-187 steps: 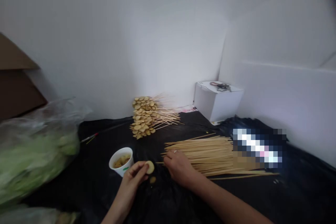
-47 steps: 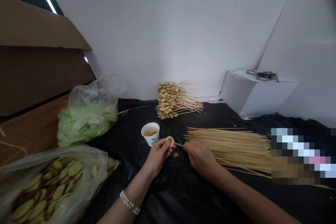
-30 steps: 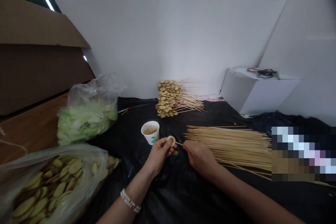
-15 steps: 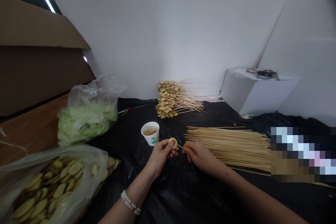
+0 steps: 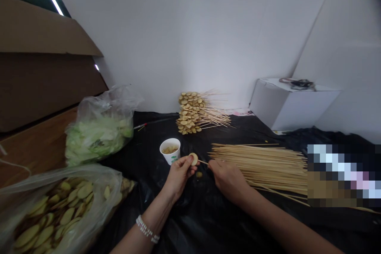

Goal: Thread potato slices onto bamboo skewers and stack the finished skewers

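Between thumb and fingers, my left hand (image 5: 179,173) pinches a round, pale potato slice (image 5: 194,159). A thin wooden skewer (image 5: 203,162) runs from the slice's right side into my right hand (image 5: 224,174), whose fingers are closed round it. How deep the tip sits in the slice I cannot tell. Just left of the slice stands a white paper cup (image 5: 175,156) with wet, pale brown bits inside. A small slice (image 5: 199,174) lies on the black sheet below my left fingers. Loose skewers (image 5: 268,166) lie in a wide pile beside my right hand.
Skewered potato slices (image 5: 189,113) are stacked against the back wall, sticks pointing right. An open plastic bag of slices (image 5: 68,212) is at front left; behind it stands a bag of pale green leaves (image 5: 99,139). A white box (image 5: 285,103) stands back right, a red-tipped pen (image 5: 139,126) back left.
Both hands have shifted slightly, and the slice has moved a little left and up. The small slice on the sheet now shows more clearly. A skewer at the pile's near edge has shifted.
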Motion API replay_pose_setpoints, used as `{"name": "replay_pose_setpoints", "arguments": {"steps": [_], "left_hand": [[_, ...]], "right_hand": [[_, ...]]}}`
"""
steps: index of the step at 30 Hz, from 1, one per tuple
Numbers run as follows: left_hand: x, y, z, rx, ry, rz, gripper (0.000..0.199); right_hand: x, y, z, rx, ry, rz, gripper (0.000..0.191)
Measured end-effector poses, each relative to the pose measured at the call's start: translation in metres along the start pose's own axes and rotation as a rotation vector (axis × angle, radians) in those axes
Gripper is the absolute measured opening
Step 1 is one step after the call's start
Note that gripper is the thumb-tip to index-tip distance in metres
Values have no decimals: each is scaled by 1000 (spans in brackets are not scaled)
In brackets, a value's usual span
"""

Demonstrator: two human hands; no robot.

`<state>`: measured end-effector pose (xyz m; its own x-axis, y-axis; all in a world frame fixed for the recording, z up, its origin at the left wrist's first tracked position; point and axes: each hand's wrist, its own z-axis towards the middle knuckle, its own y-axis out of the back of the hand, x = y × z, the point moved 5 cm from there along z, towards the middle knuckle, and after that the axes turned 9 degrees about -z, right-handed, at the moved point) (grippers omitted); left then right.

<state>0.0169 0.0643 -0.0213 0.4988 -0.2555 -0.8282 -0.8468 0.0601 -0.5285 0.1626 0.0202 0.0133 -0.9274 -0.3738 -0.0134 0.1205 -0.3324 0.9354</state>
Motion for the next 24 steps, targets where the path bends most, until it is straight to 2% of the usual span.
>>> {"name": "replay_pose_setpoints", "arguments": {"steps": [6, 12, 16, 20, 24], "left_hand": [[2, -2, -2, 19, 14, 42, 36], [5, -1, -2, 0, 17, 70, 37], [7, -1, -1, 5, 30, 70, 38], [6, -2, -2, 25, 43, 92, 39], [6, -6, -5, 57, 63, 99, 38]], "right_hand": [[-2, -5, 2, 158, -89, 115, 23], [2, 0, 0, 92, -85, 4, 21], [5, -2, -2, 108, -84, 22, 21], [-1, -3, 1, 175, -135, 210, 22], [-5, -6, 5, 292, -154, 606, 27]]}}
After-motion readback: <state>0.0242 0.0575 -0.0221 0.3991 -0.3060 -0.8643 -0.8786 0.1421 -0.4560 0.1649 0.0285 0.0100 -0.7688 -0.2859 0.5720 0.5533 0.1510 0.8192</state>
